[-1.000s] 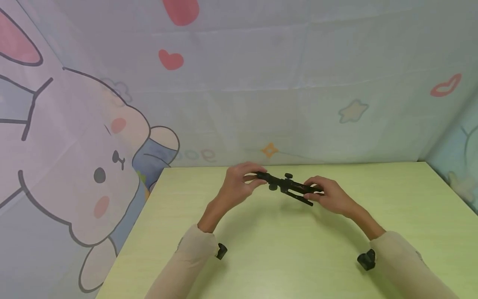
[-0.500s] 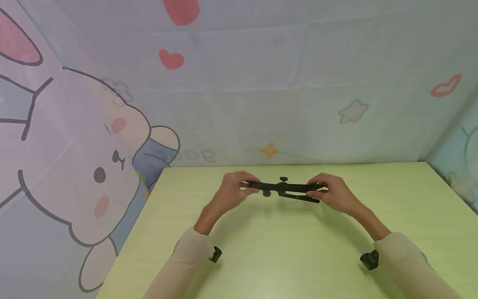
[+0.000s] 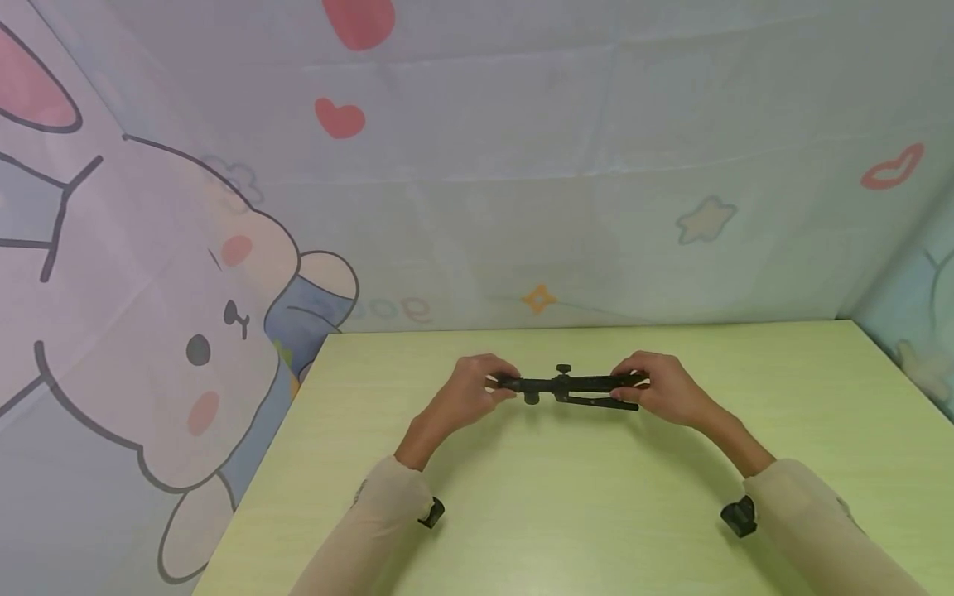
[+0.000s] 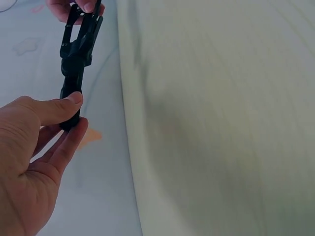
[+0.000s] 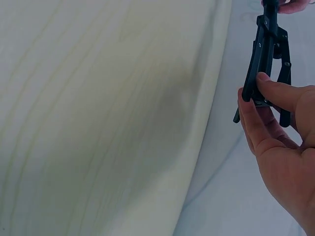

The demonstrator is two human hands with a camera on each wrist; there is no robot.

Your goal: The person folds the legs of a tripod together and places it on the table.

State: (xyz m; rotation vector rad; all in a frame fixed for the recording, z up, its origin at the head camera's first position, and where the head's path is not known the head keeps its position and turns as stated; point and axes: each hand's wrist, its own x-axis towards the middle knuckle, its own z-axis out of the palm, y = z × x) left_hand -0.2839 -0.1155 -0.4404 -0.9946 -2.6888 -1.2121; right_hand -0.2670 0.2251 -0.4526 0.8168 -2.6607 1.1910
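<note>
A small black tripod (image 3: 547, 385) is held sideways above the table, roughly level, its legs to the right and its knobs near the middle. The left hand (image 3: 471, 387) pinches its left end between thumb and fingers; in the left wrist view that end of the tripod (image 4: 74, 66) sits between thumb and fingertips. Over at the leg end, the right hand (image 3: 663, 387) grips the legs. In the right wrist view the thumb presses on the tripod's legs (image 5: 266, 54), which stand slightly apart. One leg angles away below the others in the head view.
The pale yellow-green table (image 3: 537, 513) lies under both hands. Behind it hangs a printed cloth (image 3: 477, 232) with hearts and stars, and a rabbit picture (image 3: 164, 331) covers the left side. Small black devices (image 3: 739, 517) are worn at both cuffs.
The tripod has turned from a slant, left end high, to nearly level. Its left end and the left hand have come down a little; both hands keep their hold.
</note>
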